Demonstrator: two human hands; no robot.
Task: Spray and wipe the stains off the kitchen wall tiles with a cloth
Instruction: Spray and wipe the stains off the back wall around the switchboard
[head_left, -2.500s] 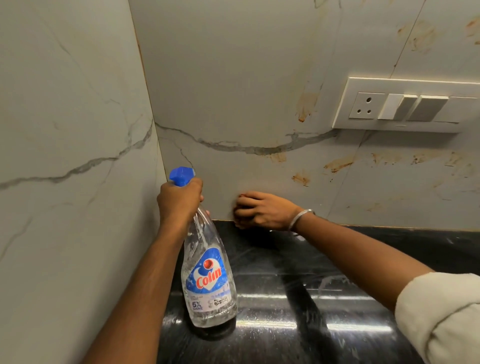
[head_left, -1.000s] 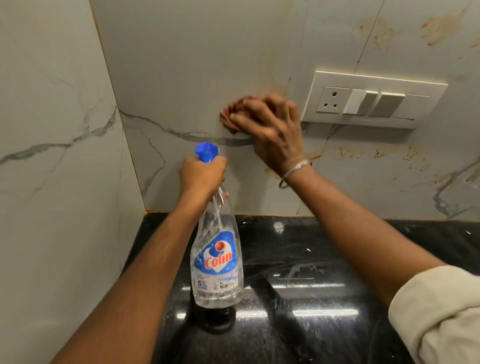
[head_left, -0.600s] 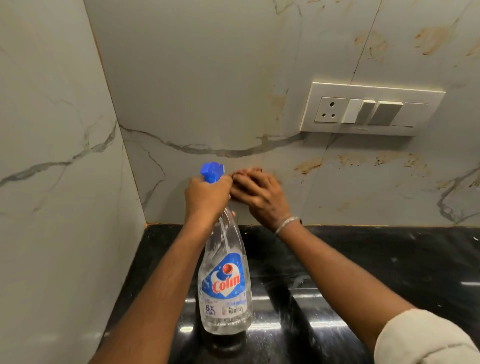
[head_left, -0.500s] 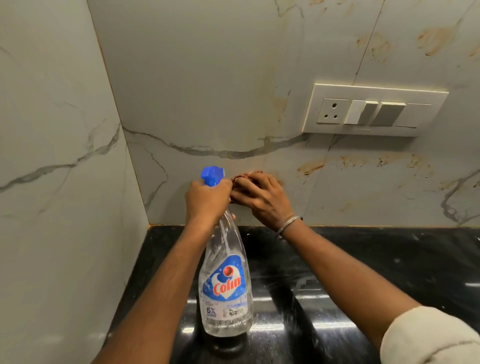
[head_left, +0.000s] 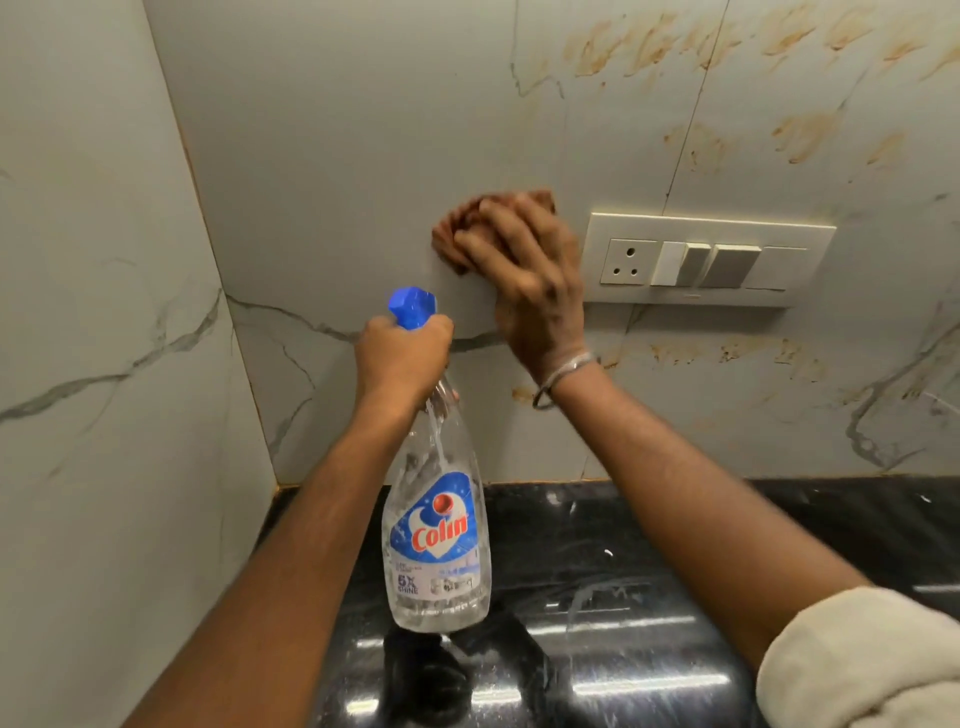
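On the far left I see the side wall tile, pale with grey lines in it. It meets the back wall tiles in a corner.

Next comes my left hand. Its fingers are curled tight round the neck of the spray bottle. The bottle is clear, stands straight up, and has a blue label. Its blue spray top pokes out above my fist. The bottom of the bottle is low over the black counter. I cannot tell if it touches.

A bit to the right and higher up is the brown cloth. It is bunched up flat on the back wall. My right hand lies on it with fingers spread out, pressing it to the tile. The hand looks blurry. A thin bangle sits on that wrist.

Just right of the hand is a white switch board with a socket. Orange-brown stains show under it, and more stains above it. In the bottom right corner is my pale sleeve.
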